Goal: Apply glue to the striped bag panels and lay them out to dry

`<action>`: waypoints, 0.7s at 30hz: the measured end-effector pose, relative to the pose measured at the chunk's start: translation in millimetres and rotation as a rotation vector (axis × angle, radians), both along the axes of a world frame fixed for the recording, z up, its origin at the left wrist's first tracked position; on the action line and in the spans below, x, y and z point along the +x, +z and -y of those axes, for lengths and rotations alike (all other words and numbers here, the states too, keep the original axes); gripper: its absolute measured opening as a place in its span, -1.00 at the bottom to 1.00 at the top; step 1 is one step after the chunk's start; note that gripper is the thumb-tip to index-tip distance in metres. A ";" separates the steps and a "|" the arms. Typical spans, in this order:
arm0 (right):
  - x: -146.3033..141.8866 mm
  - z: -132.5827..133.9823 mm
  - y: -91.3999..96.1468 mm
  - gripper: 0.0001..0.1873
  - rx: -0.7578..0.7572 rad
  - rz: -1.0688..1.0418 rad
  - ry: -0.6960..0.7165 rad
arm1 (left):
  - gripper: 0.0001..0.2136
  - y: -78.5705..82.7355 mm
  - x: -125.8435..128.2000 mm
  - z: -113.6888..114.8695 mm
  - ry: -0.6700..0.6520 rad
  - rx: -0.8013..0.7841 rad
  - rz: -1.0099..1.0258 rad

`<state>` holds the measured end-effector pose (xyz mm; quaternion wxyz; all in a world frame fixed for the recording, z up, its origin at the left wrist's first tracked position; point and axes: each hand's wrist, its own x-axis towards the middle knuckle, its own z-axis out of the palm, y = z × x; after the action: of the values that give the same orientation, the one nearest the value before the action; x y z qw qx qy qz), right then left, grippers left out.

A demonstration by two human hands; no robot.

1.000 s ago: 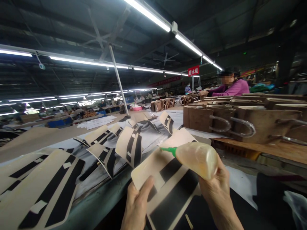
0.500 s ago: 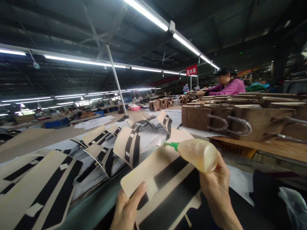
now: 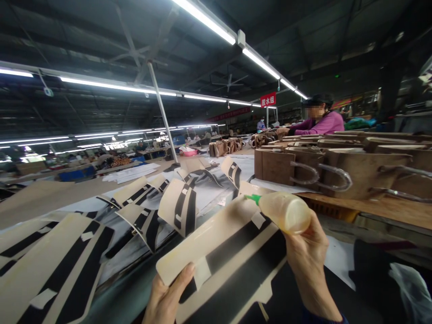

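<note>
My left hand (image 3: 170,290) grips the near left corner of a cream panel (image 3: 205,234) with black strips and small pale patches, its thumb on top. In my right hand (image 3: 308,252) is a translucent squeeze bottle (image 3: 283,210) with yellowish liquid, tipped on its side. The bottle's green nozzle (image 3: 254,198) points left over the far end of the panel; whether it touches the surface I cannot tell. Part of my right-hand fingers is hidden behind the bottle. Similar curved panels (image 3: 177,204) lie on the table to the left, and a larger panel (image 3: 64,265) is nearest.
Brown bags (image 3: 275,166) with plastic-wrapped handles stand in rows on a wooden table at the right. A person in a purple top (image 3: 320,122) works behind them. Clear plastic (image 3: 410,288) lies at the lower right. White sheets (image 3: 131,172) lie farther back.
The held panel and my left hand have shifted left and slightly down. My right hand has moved the bottle a little to the right, uncovering a second pale patch on the panel.
</note>
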<state>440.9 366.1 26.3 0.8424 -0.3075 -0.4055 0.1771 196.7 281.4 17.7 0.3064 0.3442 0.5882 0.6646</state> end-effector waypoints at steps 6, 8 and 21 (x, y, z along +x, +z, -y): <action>0.7 3.1 1.7 -0.56 0.011 0.063 0.038 | -0.62 -2.6 -13.0 -1.0 0.046 -0.008 -0.017; -1.7 4.1 0.1 -0.56 0.022 0.109 0.099 | -0.63 -4.6 -15.1 -0.2 0.042 -0.019 -0.012; -6.8 6.4 3.3 -0.59 0.037 0.082 0.043 | -0.49 5.3 0.6 10.7 0.033 -0.081 -0.065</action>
<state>434.1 359.7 29.6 0.8267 -0.2899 -0.4494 0.1749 197.3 270.6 23.0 0.2898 0.3429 0.6299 0.6338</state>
